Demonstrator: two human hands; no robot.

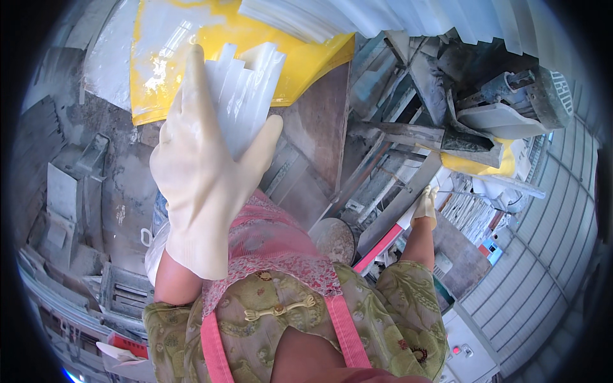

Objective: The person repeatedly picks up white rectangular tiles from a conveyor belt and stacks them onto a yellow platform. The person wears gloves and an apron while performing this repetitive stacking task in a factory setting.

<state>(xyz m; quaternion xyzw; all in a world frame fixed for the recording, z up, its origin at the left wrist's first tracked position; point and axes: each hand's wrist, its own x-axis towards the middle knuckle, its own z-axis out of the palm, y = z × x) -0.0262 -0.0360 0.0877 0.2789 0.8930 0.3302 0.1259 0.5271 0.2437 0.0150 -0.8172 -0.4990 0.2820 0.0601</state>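
My left hand point(203, 150), in a cream rubber glove, grips a small stack of glossy white strips point(239, 96). Its fingers lie along one side of the stack and the thumb is on the other. Behind the strips is a shiny yellow-edged sheet point(313, 76), wet-looking and partly white. Far out to the right, my right hand point(425, 205) wears a similar glove. Its fingers look extended and apart beside the edge of a long grey board point(399, 207), and nothing shows in them. Small size hides whether that hand touches the board.
Long white ridged pieces point(383, 19) hang across the top. A motor-like machine point(511, 96) and dusty metal framing stand at the right. A round dusty container point(336, 239) is by my apron point(274, 246). Grey blocks point(70, 191) sit at the left. Ribbed wall panels point(530, 236) line the right side.
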